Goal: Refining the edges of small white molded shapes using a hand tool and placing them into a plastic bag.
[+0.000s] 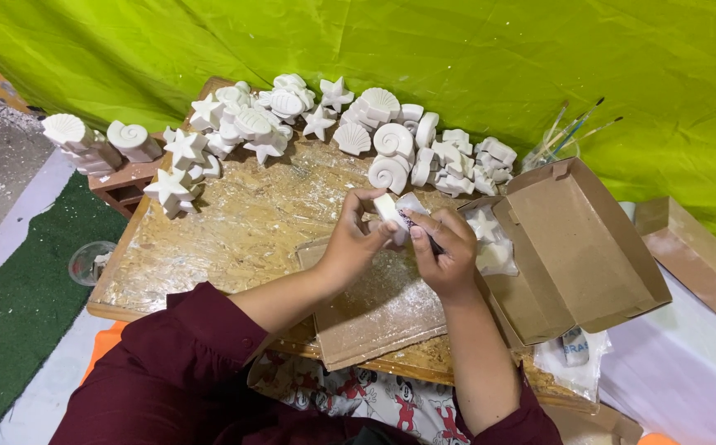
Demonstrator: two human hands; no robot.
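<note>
Item: one small white plaster block (388, 208), held above the pale board-topped wooden table (234, 239). Its long axis runs from upper left to lower right; which end leads cannot be told.

Left hand (356, 239): fingers curled, pinching the block's left side.

Right hand (446, 251): closed around the block's right part and a thin dark tool (424, 235) laid against it.

Right of the hands: one open brown cardboard box (576, 247) with white casts inside, count unclear.

Beyond the hands, along the table's far edge: heap of white plaster shells and stars (391, 136), too many to count.

Beyond the box: one clear jar of paintbrushes (557, 142), about five.
</note>
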